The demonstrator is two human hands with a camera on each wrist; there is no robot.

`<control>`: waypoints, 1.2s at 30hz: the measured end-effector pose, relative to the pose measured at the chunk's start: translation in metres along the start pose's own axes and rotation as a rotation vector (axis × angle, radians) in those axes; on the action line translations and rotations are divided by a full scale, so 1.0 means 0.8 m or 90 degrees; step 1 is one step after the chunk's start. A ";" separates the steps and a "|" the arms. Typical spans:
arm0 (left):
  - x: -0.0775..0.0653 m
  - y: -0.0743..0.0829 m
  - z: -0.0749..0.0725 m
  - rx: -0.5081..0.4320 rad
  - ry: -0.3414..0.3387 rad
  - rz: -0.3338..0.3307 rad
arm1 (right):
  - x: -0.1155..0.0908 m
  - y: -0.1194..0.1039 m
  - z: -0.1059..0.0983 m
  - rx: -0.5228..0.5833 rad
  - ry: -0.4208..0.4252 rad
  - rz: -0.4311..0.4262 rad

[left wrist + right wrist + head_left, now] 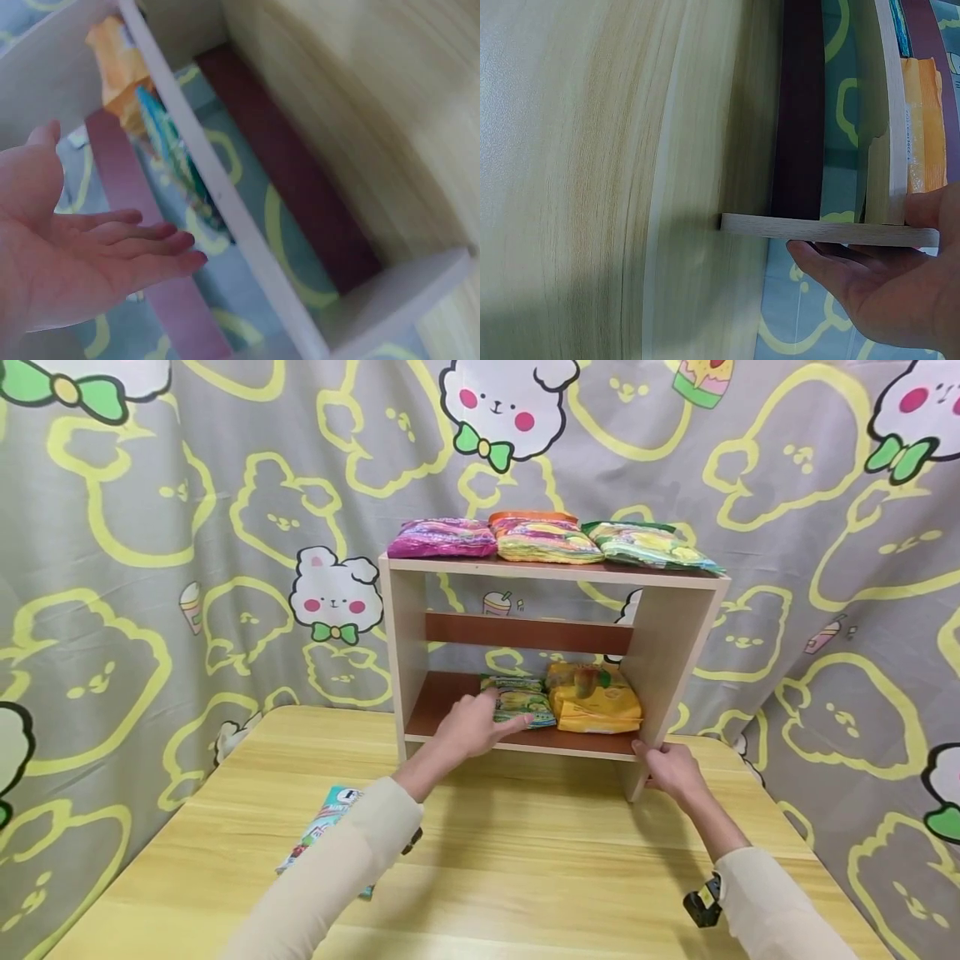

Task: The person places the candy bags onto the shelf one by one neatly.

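My left hand (pixel 472 724) reaches in front of the lower board of a small two-tier shelf (pixel 557 575). Its fingers are extended and hold nothing, and it overlaps a green snack packet (pixel 521 700) in the head view. Beside that packet lies a yellow-orange packet (pixel 596 703), against the shelf's right side. My right hand (pixel 672 768) grips the right side panel (pixel 829 229) low down, with the thumb on the inner face and the fingers on the outer face, as the right wrist view shows.
On the top board lie a purple packet (pixel 442 537), an orange-pink packet (pixel 546 537) and a green-white packet (pixel 651 545). A light-blue packet (pixel 322 822) lies on the wooden table (pixel 540 877) at the left, partly hidden by my left sleeve. A patterned curtain (pixel 255 527) hangs behind.
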State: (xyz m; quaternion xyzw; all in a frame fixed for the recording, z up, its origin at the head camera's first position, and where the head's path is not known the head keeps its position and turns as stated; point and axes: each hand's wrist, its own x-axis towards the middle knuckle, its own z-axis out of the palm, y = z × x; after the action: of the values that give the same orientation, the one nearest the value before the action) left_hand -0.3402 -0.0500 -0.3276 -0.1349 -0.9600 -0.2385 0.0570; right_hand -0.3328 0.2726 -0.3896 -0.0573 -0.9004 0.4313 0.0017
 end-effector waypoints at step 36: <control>-0.087 -0.180 -0.080 0.092 -0.288 -0.136 | 0.001 -0.001 -0.001 0.007 -0.003 0.001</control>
State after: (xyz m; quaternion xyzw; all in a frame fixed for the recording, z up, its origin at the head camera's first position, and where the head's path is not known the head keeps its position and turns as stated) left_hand -0.3120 -0.2183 -0.3472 -0.0785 -0.9716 -0.1378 -0.1754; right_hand -0.3337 0.2731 -0.3883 -0.0572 -0.8979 0.4364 -0.0008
